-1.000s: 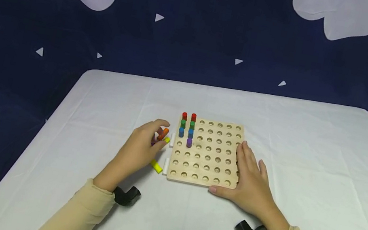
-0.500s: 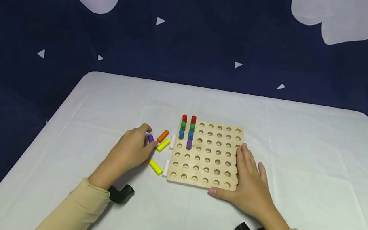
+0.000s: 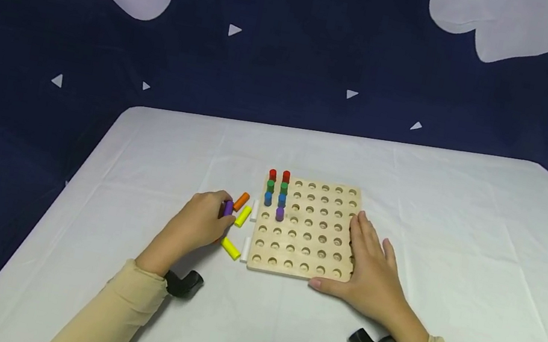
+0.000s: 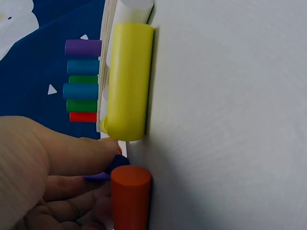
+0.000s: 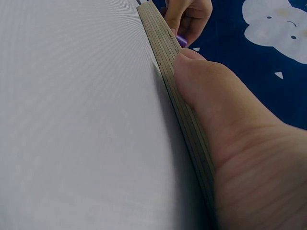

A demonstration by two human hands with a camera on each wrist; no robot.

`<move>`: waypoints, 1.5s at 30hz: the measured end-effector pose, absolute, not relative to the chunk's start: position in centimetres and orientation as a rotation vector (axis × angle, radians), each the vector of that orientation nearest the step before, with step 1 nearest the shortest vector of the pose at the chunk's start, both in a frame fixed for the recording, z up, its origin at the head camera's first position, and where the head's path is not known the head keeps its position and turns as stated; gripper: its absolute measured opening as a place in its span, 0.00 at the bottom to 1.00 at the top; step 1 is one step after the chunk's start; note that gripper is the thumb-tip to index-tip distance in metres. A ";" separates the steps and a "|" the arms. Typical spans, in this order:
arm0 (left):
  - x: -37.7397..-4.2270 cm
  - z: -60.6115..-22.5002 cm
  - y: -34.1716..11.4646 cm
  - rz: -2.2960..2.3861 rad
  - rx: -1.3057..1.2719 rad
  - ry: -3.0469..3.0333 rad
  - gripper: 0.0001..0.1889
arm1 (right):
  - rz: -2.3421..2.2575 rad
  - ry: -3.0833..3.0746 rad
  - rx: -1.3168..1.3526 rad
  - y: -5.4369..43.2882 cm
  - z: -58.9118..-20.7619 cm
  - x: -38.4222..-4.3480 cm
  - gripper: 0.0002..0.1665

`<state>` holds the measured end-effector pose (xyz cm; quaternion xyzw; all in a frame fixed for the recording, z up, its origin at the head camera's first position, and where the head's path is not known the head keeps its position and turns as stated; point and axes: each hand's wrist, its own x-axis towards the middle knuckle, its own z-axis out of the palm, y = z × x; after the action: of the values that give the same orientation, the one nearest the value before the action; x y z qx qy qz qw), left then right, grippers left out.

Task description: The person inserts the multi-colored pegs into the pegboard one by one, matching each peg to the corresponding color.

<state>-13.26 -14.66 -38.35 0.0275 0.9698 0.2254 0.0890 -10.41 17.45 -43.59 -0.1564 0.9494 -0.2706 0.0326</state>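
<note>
My left hand (image 3: 200, 216) pinches a purple peg (image 3: 228, 208) between thumb and fingers, low over the table left of the wooden pegboard (image 3: 298, 250); in the left wrist view the thumb partly hides this peg. Close by lie an orange peg (image 3: 241, 201), two yellow pegs (image 3: 243, 216) and an orange-red peg (image 4: 130, 196), the last hidden under the hand in the head view. My right hand (image 3: 373, 280) rests against the board's near right corner, fingers straight along the right side, thumb on the front edge (image 5: 168, 72).
Pairs of red (image 3: 286, 177), green (image 3: 284, 188) and blue pegs (image 3: 268, 199) stand in the board's two left columns, with one purple peg (image 3: 280, 214) below. Two white pegs (image 3: 246, 250) lie along its left side. A white cloth (image 3: 462, 228) covers the table.
My left hand has drawn back left from over the orange and upper yellow pegs, uncovering them, and now grips the purple peg. My right hand stays at the board.
</note>
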 end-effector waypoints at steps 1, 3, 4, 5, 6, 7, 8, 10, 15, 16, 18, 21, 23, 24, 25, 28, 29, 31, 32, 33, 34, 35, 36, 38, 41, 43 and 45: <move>-13.3 -38.4 -14.7 0.677 0.082 2.888 0.19 | -0.832 2.922 -0.482 17.4 -43.6 -10.4 0.86; -13.2 -38.4 -14.7 0.695 0.083 2.890 0.19 | -0.830 2.924 -0.484 17.4 -43.5 -10.5 0.86; -13.2 -38.5 -14.8 0.702 0.083 2.892 0.19 | -0.828 2.926 -0.487 17.4 -43.5 -10.5 0.86; -13.2 -38.5 -14.8 0.711 0.085 2.894 0.19 | -0.826 2.926 -0.486 17.4 -43.5 -10.5 0.86; -13.2 -38.6 -14.8 0.718 0.087 2.897 0.19 | -0.826 2.926 -0.486 17.4 -43.5 -10.5 0.86; -13.2 -38.6 -14.9 0.725 0.091 2.901 0.20 | -0.824 2.926 -0.485 17.4 -43.5 -10.5 0.86; -13.1 -38.6 -14.9 0.733 0.095 2.905 0.20 | -0.823 2.925 -0.486 17.4 -43.5 -10.5 0.86; -13.1 -38.7 -14.8 0.755 0.107 2.919 0.20 | -0.822 2.924 -0.485 17.4 -43.6 -10.5 0.86; -12.9 -38.4 -14.3 0.858 0.112 2.967 0.20 | -0.826 2.923 -0.482 17.4 -43.6 -10.4 0.86; -12.8 -38.3 -14.2 0.887 0.108 2.975 0.19 | -0.828 2.924 -0.483 17.4 -43.6 -10.4 0.86; -12.7 -38.2 -13.8 0.945 0.105 2.983 0.18 | -0.829 2.923 -0.483 17.4 -43.6 -10.4 0.86; -12.7 -38.1 -13.2 1.021 0.125 3.001 0.15 | -0.829 2.923 -0.484 17.4 -43.6 -10.4 0.86; -12.7 -38.1 -12.7 1.051 0.157 3.014 0.13 | -0.830 2.923 -0.482 17.4 -43.6 -10.4 0.86; -12.7 -38.1 -12.5 1.061 0.169 3.020 0.12 | -0.831 2.923 -0.482 17.4 -43.6 -10.4 0.86; -12.8 -38.1 -12.3 1.067 0.176 3.022 0.12 | -0.832 2.923 -0.481 17.4 -43.6 -10.4 0.86; -12.8 -38.2 -11.6 1.068 0.197 3.018 0.11 | -0.837 2.922 -0.481 17.4 -43.6 -10.4 0.86; -12.8 -38.2 -11.4 1.069 0.208 3.016 0.11 | -0.837 2.922 -0.481 17.4 -43.6 -10.4 0.86; -12.9 -38.3 -11.1 1.070 0.223 3.011 0.10 | -0.837 2.922 -0.482 17.4 -43.6 -10.4 0.86; -12.9 -38.3 -10.9 1.069 0.233 3.008 0.09 | -0.837 2.921 -0.482 17.4 -43.6 -10.4 0.86; -12.9 -38.4 -10.8 1.071 0.241 3.004 0.09 | -0.836 2.922 -0.482 17.4 -43.7 -10.3 0.86; -12.9 -38.4 -10.7 1.070 0.250 3.001 0.08 | -0.836 2.922 -0.481 17.4 -43.7 -10.3 0.86; -12.9 -38.5 -10.6 1.068 0.259 2.998 0.08 | -0.835 2.922 -0.480 17.4 -43.7 -10.3 0.86; -12.9 -38.5 -10.5 1.062 0.265 2.995 0.08 | -0.835 2.921 -0.479 17.4 -43.7 -10.3 0.86; -13.0 -38.6 -10.4 1.039 0.283 2.995 0.08 | -0.835 2.921 -0.480 17.4 -43.7 -10.3 0.86; -13.1 -38.8 -10.4 0.992 0.312 3.009 0.09 | -0.833 2.923 -0.484 17.4 -43.7 -10.4 0.86; -13.2 -38.8 -10.4 0.955 0.334 3.024 0.09 | -0.831 2.925 -0.486 17.4 -43.7 -10.4 0.86; -13.3 -38.8 -10.4 0.925 0.349 3.036 0.10 | -0.830 2.926 -0.486 17.4 -43.7 -10.4 0.86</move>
<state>-13.29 -10.37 -38.83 0.1093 0.9505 0.2897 -0.0254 -10.37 17.38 -43.72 -0.1576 0.9496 -0.2692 0.0308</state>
